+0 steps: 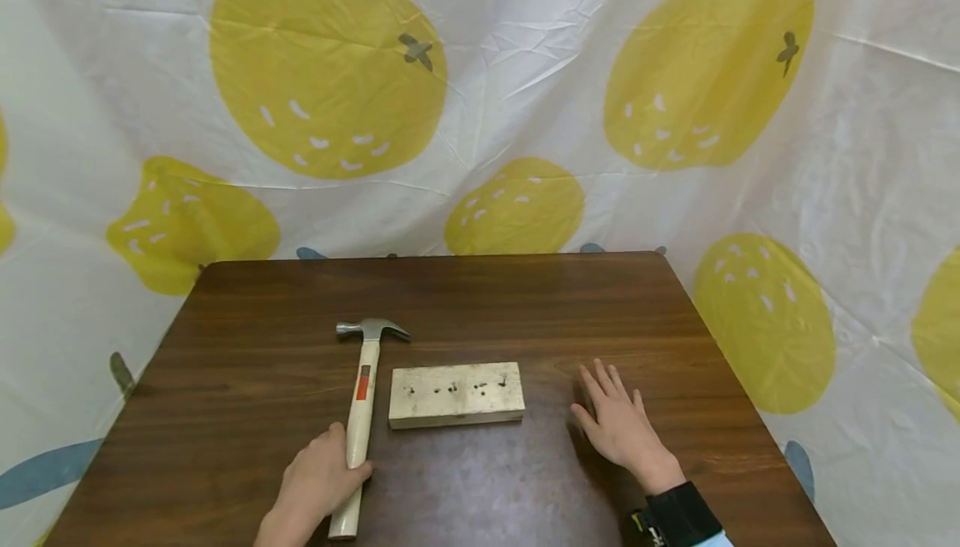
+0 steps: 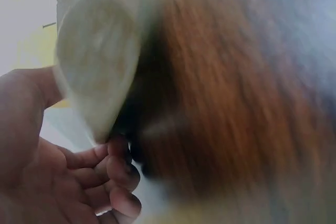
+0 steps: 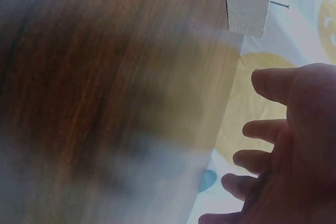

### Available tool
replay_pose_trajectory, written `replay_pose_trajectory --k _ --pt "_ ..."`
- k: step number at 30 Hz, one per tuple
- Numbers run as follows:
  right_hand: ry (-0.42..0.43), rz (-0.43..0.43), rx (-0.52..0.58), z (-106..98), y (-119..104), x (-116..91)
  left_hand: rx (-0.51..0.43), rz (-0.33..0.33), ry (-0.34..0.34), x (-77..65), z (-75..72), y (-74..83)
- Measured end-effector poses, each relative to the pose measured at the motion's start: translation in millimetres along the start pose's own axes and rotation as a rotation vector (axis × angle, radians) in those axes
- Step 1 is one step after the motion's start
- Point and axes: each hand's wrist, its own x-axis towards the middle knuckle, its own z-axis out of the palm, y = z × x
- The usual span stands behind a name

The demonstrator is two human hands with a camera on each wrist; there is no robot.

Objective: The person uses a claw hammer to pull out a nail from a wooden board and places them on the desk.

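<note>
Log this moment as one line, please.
left hand: grips hammer | right hand: spread, holding nothing | wooden block: on table, right of hammer, nails protruding

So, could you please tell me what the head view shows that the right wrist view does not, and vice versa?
Only the head view shows the hammer, the left hand gripping it, and a black wristband.

Only the right wrist view shows a nail in side profile, jutting from the wooden block, and that block's end face.

Both show the block, the right hand with fingers spread, the brown table and the printed cloth.
</note>
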Motion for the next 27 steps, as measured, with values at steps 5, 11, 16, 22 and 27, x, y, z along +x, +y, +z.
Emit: replay_pose_trajectory --k 5,11,16,22,27 --pt "0.006 -0.007 0.007 0.1 -0.3 -0.4 -0.078 -0.043 0.056 -1.9 -5.9 -4.6" --pt "-0.003 -0.004 0.013 -0.9 -1.2 0.4 -0.162 -0.084 0.085 -3.4 -10.1 -5.5" --pt "-0.011 -0.002 0.012 -2.6 -1.8 0.1 -0.186 -0.069 0.145 -2.2 -8.2 -5.3" --pt "0.000 -0.008 0.025 -4.2 -1.5 -0.5 -0.185 -0.040 0.208 -1.2 -8.9 -8.0" --pt "0.001 -0.007 0.025 -3.5 -0.1 -1.4 -0.186 -0.040 0.207 -1.4 -8.2 -9.3"
